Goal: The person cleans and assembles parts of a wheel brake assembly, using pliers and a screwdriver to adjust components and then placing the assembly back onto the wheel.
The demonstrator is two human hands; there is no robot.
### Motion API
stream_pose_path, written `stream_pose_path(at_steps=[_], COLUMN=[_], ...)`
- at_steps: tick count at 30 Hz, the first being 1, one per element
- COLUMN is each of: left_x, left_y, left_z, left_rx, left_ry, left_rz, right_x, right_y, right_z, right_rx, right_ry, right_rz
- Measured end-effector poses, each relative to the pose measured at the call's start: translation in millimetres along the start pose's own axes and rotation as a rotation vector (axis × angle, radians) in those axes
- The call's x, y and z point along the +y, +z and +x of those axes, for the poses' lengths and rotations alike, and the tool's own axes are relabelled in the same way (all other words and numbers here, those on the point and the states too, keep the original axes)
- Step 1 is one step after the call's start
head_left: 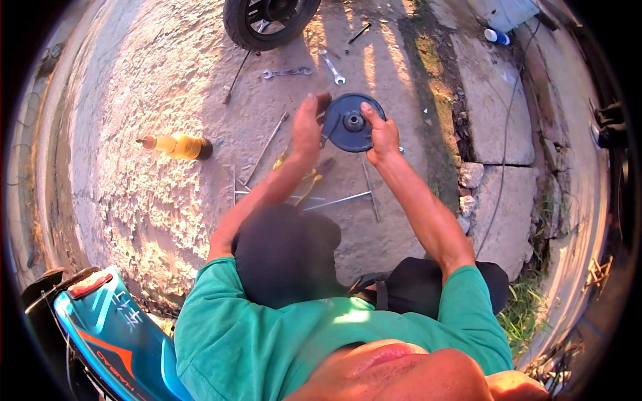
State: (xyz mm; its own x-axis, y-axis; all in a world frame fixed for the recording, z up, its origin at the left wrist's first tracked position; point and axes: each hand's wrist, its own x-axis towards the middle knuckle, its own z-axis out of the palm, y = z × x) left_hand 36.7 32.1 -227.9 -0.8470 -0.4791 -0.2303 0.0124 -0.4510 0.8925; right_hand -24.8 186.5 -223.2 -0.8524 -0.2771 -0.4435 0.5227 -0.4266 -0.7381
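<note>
A dark round brake plate (342, 138) with a raised metal hub in its middle is held up in front of me, over the ground. My right hand (383, 138) grips its right side, thumb pressed on the face and fingers behind the rim. At the plate's left edge is my left hand (307, 130), its fingers stretched out and apart from the thumb. Whether its fingertips touch the plate I cannot tell. Below the hands, yellow-handled pliers (309, 190) and T-handle wrenches (341, 200) lie on the ground, partly hidden by my left forearm and knee.
A wheel with a black tyre (236, 27) lies at the far side. Near it are two spanners (330, 67) (286, 73) and a long bolt (360, 33). On the left lies a yellow bottle (179, 146). A blue motorcycle panel (110, 334) is at lower left; stones (471, 175) edge the right.
</note>
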Motion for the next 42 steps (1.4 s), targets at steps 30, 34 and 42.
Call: stream_pose_path(at_steps=[30,34,42], left_x=[17,18,18], left_y=[-23,-17,-21], left_z=[27,19,28], left_rx=[0.125,0.107,0.101], left_ry=[-0.028,-0.056,-0.006], left_rz=[0.003,-0.024,0.000], right_x=[20,17,20], right_y=[-9,-8,-10], right_z=[4,5,8], right_rx=[0.009,0.013,0.013], right_ry=[0.068,0.077,0.085], right_rz=[0.065,0.064,0.074])
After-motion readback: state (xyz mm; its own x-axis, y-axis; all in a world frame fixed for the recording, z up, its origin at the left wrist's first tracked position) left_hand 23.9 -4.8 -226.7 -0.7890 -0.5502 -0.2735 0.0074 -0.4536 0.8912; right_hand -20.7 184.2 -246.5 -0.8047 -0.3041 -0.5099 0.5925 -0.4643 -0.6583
